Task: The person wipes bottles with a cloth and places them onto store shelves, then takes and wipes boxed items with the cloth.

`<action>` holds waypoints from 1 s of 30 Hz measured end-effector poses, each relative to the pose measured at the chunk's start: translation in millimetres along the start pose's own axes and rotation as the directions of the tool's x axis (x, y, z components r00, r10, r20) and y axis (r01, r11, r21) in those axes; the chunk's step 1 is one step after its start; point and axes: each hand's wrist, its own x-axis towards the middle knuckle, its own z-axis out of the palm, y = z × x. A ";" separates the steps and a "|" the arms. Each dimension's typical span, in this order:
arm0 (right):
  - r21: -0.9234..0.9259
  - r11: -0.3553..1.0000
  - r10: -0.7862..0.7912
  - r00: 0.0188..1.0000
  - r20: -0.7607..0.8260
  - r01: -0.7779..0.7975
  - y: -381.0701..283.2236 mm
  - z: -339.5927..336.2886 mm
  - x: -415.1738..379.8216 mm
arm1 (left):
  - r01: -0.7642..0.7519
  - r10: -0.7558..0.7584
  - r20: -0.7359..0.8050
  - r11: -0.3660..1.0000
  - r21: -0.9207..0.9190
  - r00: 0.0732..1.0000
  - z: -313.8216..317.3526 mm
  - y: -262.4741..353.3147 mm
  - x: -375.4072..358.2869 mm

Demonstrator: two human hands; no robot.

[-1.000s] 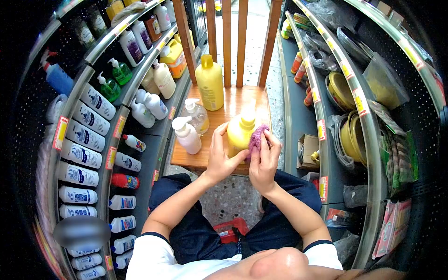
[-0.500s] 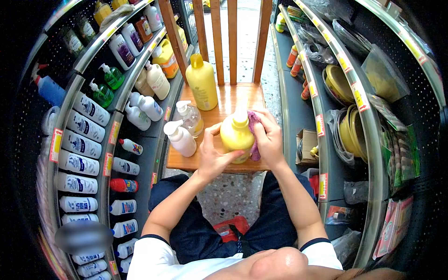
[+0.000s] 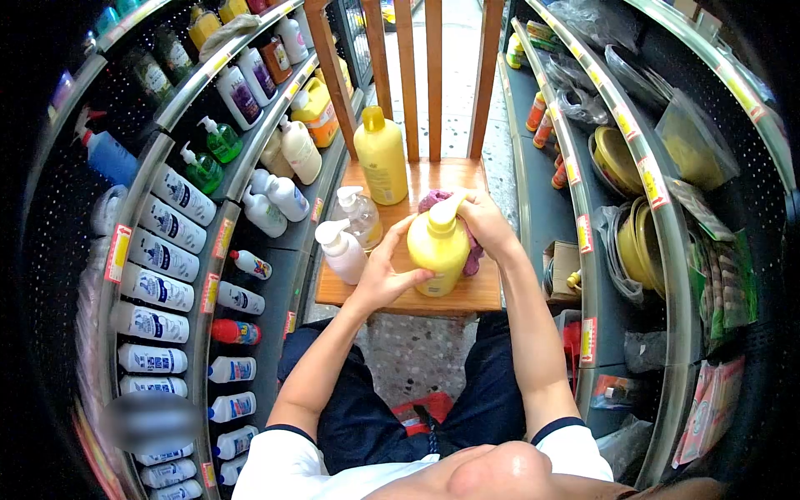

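Note:
A yellow pump bottle [image 3: 437,257] with a pale pump head stands near the front of the wooden chair seat [image 3: 387,302]. My left hand [image 3: 386,273] is closed around its left side, thumb across the front. Bunched in my right hand [image 3: 487,223] is a purple cloth [image 3: 473,257], pressed to the bottle's far right side near the neck; some of those fingers are hidden behind the pump head. To the left stand a whitish pump bottle [image 3: 343,257] and a clear pump bottle [image 3: 363,218]. Behind them is a tall yellow bottle [image 3: 383,171] with a yellow cap.
The wooden chair back [image 3: 435,83] rises at the far side. Shelves close in on both sides: white bottles [image 3: 167,254] and green pump bottles [image 3: 200,171] on the left, yellow basins [image 3: 637,250] and bagged goods on the right. A red object [image 3: 421,410] lies on the floor between my legs.
My right hand and the cloth have moved up toward the bottle's neck and shoulder. The pump head has turned to the right. The whole view has shifted slightly.

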 end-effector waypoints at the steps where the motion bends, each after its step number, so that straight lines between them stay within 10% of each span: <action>1: -0.025 1.000 -0.010 1.000 -0.027 0.010 -4.2 2.9 -4.8 | -0.025 0.026 -0.020 0.998 0.065 0.999 -0.1 2.2 -0.7; 15: -0.024 0.972 -0.221 0.875 -0.430 0.234 25.1 27.1 -52.5 | 0.023 -0.012 -0.139 0.997 0.079 0.990 18.5 11.7 -26.8; 21: -0.322 0.903 -0.414 0.774 -0.479 0.284 28.3 41.8 -79.1 | 0.007 -0.028 -0.143 0.990 -0.144 0.989 25.3 -0.2 -27.9; 30: -0.641 0.711 -0.637 0.652 -0.411 0.290 38.3 64.8 -106.6 | -0.107 0.126 -0.102 0.979 0.175 0.987 30.9 8.5 -20.1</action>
